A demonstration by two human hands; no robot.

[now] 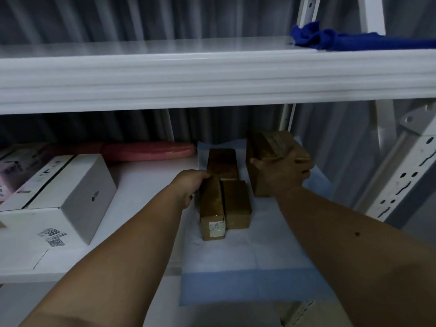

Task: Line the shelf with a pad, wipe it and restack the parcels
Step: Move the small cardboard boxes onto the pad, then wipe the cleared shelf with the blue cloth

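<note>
Lower shelf, left to right. At far left, pink-printed cartons [9,171] lie beside white boxes [70,197], one bearing a label that reads 3008. Behind them, against the corrugated back wall, lies a pink roll [151,151]. The bare white shelf [141,185] runs on to a blue-edged pad [247,267] spread over its right portion, the front edge of the pad hanging past the shelf lip.

On the pad stand four brown parcels. The left hand [191,185] grips the far end of the labelled parcel [211,208], fingers curled over its top. Touching that parcel on its right is a second parcel [237,204]; a third parcel [223,167] lies just behind the pair. The right hand [283,172] clasps the near end of the large parcel [271,156], thumb on its left side and fingers wrapped round its right; whether this parcel rests on the pad or is lifted cannot be told.

On the upper shelf [188,79], far right, lies a blue cloth [330,38].
</note>
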